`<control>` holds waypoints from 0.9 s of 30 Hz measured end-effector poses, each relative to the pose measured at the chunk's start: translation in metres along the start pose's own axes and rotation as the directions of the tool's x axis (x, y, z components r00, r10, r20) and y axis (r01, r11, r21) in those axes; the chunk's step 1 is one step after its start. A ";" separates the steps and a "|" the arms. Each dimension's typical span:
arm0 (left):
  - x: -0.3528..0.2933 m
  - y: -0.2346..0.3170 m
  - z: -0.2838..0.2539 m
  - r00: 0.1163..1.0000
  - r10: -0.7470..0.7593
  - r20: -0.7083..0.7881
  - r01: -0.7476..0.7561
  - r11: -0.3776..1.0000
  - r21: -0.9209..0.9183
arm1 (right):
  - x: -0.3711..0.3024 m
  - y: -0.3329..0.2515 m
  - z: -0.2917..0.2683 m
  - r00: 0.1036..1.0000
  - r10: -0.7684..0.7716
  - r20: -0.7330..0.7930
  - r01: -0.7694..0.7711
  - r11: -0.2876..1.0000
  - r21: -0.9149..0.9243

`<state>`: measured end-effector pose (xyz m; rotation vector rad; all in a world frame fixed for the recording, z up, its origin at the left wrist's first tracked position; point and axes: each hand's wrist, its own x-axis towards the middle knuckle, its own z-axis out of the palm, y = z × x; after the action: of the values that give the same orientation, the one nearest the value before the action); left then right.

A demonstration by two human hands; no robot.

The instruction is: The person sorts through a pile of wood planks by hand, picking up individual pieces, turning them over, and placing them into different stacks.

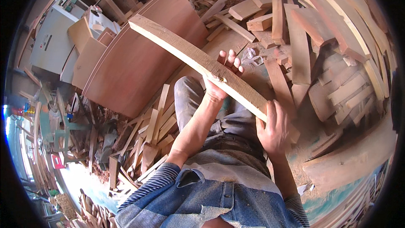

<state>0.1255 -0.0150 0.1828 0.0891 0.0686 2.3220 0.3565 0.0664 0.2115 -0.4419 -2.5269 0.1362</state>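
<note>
A long, pale wooden plank (181, 50) with a knot near its middle lies slantwise across both my hands, its far end pointing up and to the left. My left hand (217, 86) supports it from below at the knot, palm under the wood and fingertips showing past the far edge. At the near right end, my right hand (273, 124) grips the plank, fingers over the top face and thumb at the side. The plank is held in the air in front of my legs.
A large reddish-brown panel (143, 55) leans at the left beside a white machine cabinet (55, 38). Thick boards (297, 50) are piled at the right. Thin offcuts (158, 118) heap up beside my left leg. A crumpled plastic bag (252, 56) lies on the floor ahead.
</note>
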 end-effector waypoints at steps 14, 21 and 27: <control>0.041 0.006 0.100 0.978 0.209 -0.029 -0.098 0.573 0.814 | 0.085 0.041 0.033 0.963 0.241 0.122 -0.261 0.712 0.652; 0.027 0.096 0.020 0.845 0.502 -0.182 -0.071 0.444 0.893 | -0.085 0.134 0.067 0.719 0.529 0.452 -0.695 0.532 0.484; -0.078 0.177 -0.079 0.712 0.593 -0.376 0.106 0.439 0.892 | -0.269 0.142 0.061 0.257 0.585 0.769 -0.858 0.505 -0.098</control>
<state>0.0435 -0.1944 0.1143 -0.2441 1.7836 2.2320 0.5745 0.1081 -0.0057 -1.7329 -2.6232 1.3877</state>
